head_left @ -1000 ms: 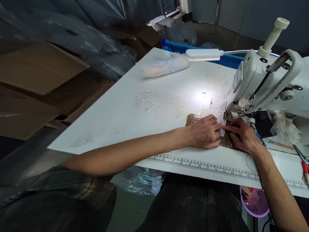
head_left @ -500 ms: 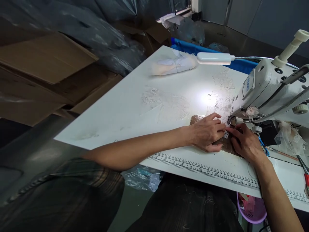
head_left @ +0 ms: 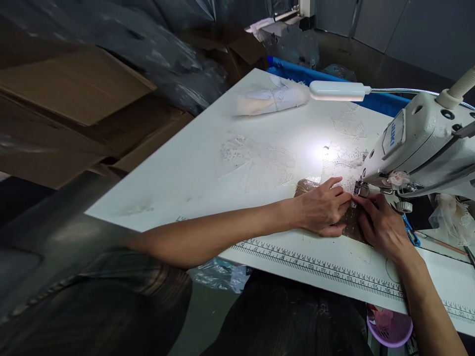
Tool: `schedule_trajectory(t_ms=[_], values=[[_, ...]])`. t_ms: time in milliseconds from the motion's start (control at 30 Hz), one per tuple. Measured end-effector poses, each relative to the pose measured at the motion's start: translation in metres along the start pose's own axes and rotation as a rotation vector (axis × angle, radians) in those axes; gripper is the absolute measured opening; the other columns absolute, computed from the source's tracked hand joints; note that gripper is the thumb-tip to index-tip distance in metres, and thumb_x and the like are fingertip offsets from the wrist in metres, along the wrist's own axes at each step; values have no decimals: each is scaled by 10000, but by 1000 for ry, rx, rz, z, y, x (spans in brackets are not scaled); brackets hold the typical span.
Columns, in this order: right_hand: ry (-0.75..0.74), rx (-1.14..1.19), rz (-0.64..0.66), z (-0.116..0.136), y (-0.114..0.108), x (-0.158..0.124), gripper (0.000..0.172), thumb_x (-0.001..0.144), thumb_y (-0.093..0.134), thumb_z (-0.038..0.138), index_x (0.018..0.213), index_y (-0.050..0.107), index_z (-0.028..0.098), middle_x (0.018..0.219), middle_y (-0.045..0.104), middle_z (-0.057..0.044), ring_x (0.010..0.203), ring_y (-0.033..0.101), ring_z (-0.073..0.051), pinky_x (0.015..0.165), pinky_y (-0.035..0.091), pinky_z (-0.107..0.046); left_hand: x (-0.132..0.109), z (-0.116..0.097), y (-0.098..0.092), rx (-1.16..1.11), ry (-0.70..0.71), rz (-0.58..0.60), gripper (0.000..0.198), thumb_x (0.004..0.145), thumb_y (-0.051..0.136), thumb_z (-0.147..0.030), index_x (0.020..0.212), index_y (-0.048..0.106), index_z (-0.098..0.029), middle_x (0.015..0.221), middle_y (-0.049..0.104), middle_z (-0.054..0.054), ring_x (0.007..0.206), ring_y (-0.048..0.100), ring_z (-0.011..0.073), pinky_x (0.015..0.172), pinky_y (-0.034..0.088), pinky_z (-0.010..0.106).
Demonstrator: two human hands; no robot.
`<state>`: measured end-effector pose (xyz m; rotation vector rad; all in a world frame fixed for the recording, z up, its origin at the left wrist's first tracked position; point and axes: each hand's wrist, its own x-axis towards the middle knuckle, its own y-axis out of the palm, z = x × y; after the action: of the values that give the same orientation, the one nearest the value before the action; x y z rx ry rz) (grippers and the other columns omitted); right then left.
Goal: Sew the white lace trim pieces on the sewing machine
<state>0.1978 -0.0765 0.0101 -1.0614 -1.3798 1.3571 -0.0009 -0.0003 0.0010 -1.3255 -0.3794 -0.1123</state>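
A white sewing machine stands at the right, its presser foot just beyond my fingertips. My left hand rests on the brown plate in front of the foot, its fingers bent and partly spread, the index fingertip near my right fingers. With thumb and index finger pressed together, my right hand pinches the edge of white lace beside the foot. The lace lies under and behind the foot, partly hidden by my fingers.
Pale lace pieces and a tied white bundle lie on the white table. A lamp hangs above. Blue scissors lie right of my right hand. A ruler strip runs along the front edge; a purple basket is below.
The view has shifted slightly, so the machine appears farther right. My left fingers are a little closer to my right fingertips, and less lace shows between my hands.
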Motion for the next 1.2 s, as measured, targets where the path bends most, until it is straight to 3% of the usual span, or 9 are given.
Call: schedule_trajectory(t_ms=[200,400,800,1000,1100,1200], values=[[28,33,-16,-2,-1,-1,434,944,426,278,1332,619,254,1103,618,-129,750,613,-177,541,464,-247,0,2,4,-51,-47,-10,523,914,436,-483,1025,705,-48,1081,676,174,904,618,263,988,443,466],[-47,146,-76,-6,0,-5,430,937,395,254,1273,663,241,1092,613,-128,752,615,-182,591,522,-292,1,6,4,-94,-69,38,538,921,421,-511,1085,684,-71,1138,658,167,938,600,266,961,411,476],[69,145,-97,6,4,-4,438,920,438,228,1307,642,239,1101,610,-151,786,640,-222,654,551,-352,4,17,-1,-183,-118,134,588,889,490,-585,1196,629,-103,1241,600,165,981,563,274,879,375,434],[145,436,-214,-17,-6,-11,376,908,441,304,1168,690,194,1171,622,-150,1009,655,-266,844,557,-424,5,17,0,-178,-164,138,675,887,459,-625,1260,568,-72,1252,584,172,952,555,262,830,357,408],[167,626,-139,-32,-9,-8,358,924,468,409,1098,684,183,1098,686,-121,1033,652,-261,895,538,-433,5,18,0,-180,-176,131,718,872,475,-650,1283,545,-66,1260,580,174,938,557,259,823,352,407],[198,756,-74,-39,-6,-2,446,962,403,519,935,704,191,988,724,-110,934,674,-255,836,548,-424,5,19,1,-195,-177,121,717,860,496,-658,1278,549,-77,1274,576,174,955,561,264,840,347,416]])
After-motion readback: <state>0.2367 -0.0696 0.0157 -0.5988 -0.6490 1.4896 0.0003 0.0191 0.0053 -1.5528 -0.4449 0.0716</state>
